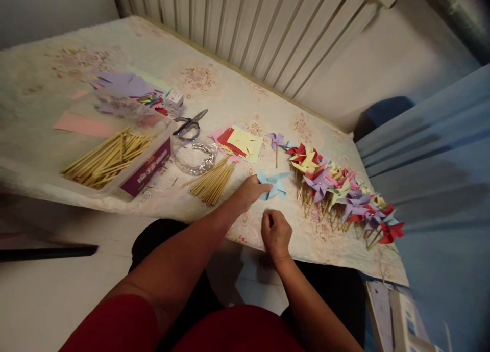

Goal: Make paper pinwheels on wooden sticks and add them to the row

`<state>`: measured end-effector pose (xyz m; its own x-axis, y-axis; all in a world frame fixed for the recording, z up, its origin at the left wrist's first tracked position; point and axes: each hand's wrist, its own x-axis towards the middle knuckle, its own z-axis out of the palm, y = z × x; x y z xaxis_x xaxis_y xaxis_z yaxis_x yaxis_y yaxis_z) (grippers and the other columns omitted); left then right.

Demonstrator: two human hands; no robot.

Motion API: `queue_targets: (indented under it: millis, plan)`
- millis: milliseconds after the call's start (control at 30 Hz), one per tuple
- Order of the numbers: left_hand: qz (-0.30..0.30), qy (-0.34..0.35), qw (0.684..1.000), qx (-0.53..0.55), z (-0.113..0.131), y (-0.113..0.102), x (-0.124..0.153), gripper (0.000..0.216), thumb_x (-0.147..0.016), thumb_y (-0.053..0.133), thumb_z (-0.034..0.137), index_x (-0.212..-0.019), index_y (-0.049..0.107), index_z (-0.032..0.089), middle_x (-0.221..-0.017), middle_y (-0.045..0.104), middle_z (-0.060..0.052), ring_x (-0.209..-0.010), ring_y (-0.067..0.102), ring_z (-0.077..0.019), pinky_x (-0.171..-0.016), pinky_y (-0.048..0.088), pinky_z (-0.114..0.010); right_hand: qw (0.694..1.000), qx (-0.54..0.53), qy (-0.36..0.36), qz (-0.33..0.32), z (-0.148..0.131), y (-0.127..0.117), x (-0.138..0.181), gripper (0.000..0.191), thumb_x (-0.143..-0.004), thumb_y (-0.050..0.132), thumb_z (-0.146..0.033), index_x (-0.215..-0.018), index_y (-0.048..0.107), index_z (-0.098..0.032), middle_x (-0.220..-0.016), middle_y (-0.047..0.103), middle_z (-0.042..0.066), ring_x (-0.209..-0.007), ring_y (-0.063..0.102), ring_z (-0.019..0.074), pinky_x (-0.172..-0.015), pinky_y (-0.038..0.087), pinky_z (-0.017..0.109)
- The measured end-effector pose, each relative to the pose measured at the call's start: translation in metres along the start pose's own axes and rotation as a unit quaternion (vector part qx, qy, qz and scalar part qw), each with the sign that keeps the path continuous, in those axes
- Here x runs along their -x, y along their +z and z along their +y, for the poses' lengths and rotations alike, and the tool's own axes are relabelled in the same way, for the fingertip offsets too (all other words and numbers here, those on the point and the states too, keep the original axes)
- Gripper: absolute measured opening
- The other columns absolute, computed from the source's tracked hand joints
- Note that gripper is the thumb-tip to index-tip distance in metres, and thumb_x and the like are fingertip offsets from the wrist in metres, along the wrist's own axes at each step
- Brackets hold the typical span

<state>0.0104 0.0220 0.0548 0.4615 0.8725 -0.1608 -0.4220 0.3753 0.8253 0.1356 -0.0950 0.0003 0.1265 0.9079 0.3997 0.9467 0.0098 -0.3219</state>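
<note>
Pinched in the fingers of my left hand [251, 191] is a light blue paper pinwheel [278, 182], its blades folded. My right hand [277, 233] is curled closed just below it, near the table's front edge; whatever it may hold is hidden. Left of my left hand lies a bundle of thin wooden sticks [214, 186]. Beyond them are stacked coloured paper squares [245, 143] and a clear round dish [194, 158] with small shiny pieces inside. To the right, many finished-looking pinwheels on sticks [321, 183] lie in a long row, in purple, red, yellow and blue.
Scissors [191, 125] lie behind the dish. A clear plastic box [145, 160] holding more sticks stands at the left, with purple paper sheets [124, 84] and a small white box [175, 101] behind. Slatted railing [245, 30] borders the back; a blue curtain [429, 153] hangs right.
</note>
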Motion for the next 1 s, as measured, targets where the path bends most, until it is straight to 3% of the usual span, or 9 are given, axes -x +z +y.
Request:
queue_targets:
  millis: [267, 567, 1000]
  plan:
    - [0.043, 0.076, 0.996, 0.032, 0.018, -0.016, -0.004, 0.028, -0.063, 0.072, 0.022, -0.089, 0.069, 0.01, -0.077, 0.071, -0.003, -0.072, 0.063, -0.0156, -0.075, 0.049, -0.028, 1.0, 0.019, -0.004, -0.009, 0.001, 0.001, -0.001, 0.022, -0.092, 0.046, -0.025, -0.089, 0.066, -0.018, -0.084, 0.068, 0.005, -0.077, 0.061, 0.0174, -0.069, 0.04, 0.028]
    - [0.062, 0.065, 0.996, -0.005, 0.024, -0.017, 0.005, 0.025, -0.064, 0.069, 0.02, -0.087, 0.07, 0.011, -0.079, 0.071, -0.003, -0.076, 0.063, -0.0166, -0.075, 0.049, -0.028, 1.0, 0.018, -0.01, -0.005, 0.002, 0.003, 0.001, 0.025, -0.093, 0.044, -0.027, -0.09, 0.067, -0.018, -0.083, 0.067, 0.006, -0.075, 0.06, 0.018, -0.068, 0.04, 0.028]
    - [0.046, 0.083, 0.995, 0.028, 0.009, -0.026, -0.012, 0.023, -0.066, 0.071, 0.027, -0.084, 0.067, 0.012, -0.074, 0.069, -0.002, -0.07, 0.062, -0.0159, -0.07, 0.05, -0.027, 1.0, 0.029, -0.011, -0.005, -0.001, 0.003, 0.001, 0.024, -0.093, 0.044, -0.026, -0.088, 0.066, -0.018, -0.083, 0.068, 0.006, -0.075, 0.061, 0.0183, -0.068, 0.04, 0.028]
